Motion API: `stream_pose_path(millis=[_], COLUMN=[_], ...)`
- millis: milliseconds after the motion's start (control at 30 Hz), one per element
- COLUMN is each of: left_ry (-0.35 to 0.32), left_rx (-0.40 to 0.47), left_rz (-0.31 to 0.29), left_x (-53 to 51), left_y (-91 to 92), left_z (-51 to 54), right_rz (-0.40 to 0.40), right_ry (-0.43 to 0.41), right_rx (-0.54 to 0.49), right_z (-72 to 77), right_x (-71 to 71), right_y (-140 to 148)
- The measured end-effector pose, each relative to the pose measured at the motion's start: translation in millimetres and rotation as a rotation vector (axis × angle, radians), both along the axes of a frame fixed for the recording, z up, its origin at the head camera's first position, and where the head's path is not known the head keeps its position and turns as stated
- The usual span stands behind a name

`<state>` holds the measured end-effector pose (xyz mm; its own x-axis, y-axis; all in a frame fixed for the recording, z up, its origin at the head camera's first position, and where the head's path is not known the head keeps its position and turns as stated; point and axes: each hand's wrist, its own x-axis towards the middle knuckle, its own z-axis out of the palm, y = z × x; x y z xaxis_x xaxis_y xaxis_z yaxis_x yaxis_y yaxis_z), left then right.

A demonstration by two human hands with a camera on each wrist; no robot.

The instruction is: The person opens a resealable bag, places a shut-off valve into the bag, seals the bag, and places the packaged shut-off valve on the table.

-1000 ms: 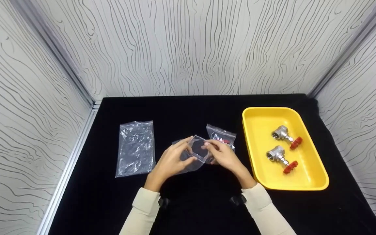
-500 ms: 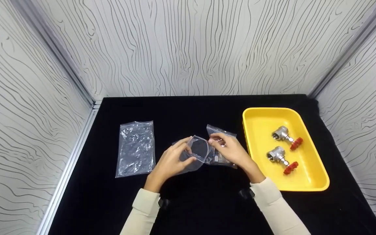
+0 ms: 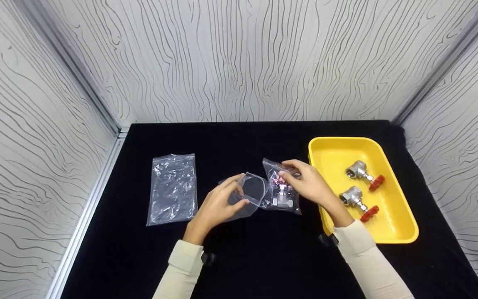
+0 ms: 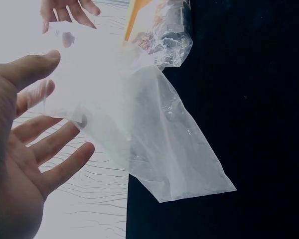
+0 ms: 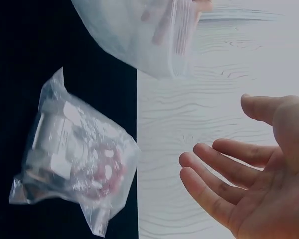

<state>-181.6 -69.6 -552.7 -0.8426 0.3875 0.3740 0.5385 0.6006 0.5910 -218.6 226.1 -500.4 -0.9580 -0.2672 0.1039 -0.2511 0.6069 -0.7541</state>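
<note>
My left hand (image 3: 218, 201) holds a clear zip-lock bag (image 4: 174, 149) by its mouth, which gapes wide in the head view. In the left wrist view, the bag hangs down from the fingers, some of them seen through the plastic. My right hand (image 3: 311, 182) is over the right part of a second zip-lock bag (image 3: 282, 203), apart from it in the right wrist view. Its fingers (image 5: 209, 196) are loosely extended and hold nothing. Inside that second bag lies a metal valve with a red handwheel (image 5: 107, 172).
A yellow tray (image 3: 318, 145) on the right holds two metal valves (image 3: 351, 195) with red handwheels. Another clear zip-lock bag (image 3: 172, 191) lies flat on the black cloth (image 3: 230, 141) at left. Patterned white panels (image 3: 247, 62) stand around the table.
My right hand has left the mouth of the held bag and moved right, uncovering the bagged valve. The left hand stays in place with its bag.
</note>
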Motion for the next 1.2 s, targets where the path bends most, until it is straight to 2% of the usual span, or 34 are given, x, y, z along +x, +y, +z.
stream_pose_path(millis=[333,667,1200], left_ry=[0.026,0.008,-0.009], left_rx=[-0.001,0.002,-0.005], left_rz=[-0.007,-0.006,-0.008], left_x=[0.7,0.6,0.9], left_y=[-0.4,-0.6,-0.4], left_z=[-1.5,-4.1,-3.1], right_rz=[-0.032,-0.059,-0.067], right_ry=[0.003,0.033,-0.019], right_rx=[0.059,0.146,0.239], right_z=[0.9,5.1,9.1], right_x=[-4.3,-9.0,-16.8], right_y=[23,43,77])
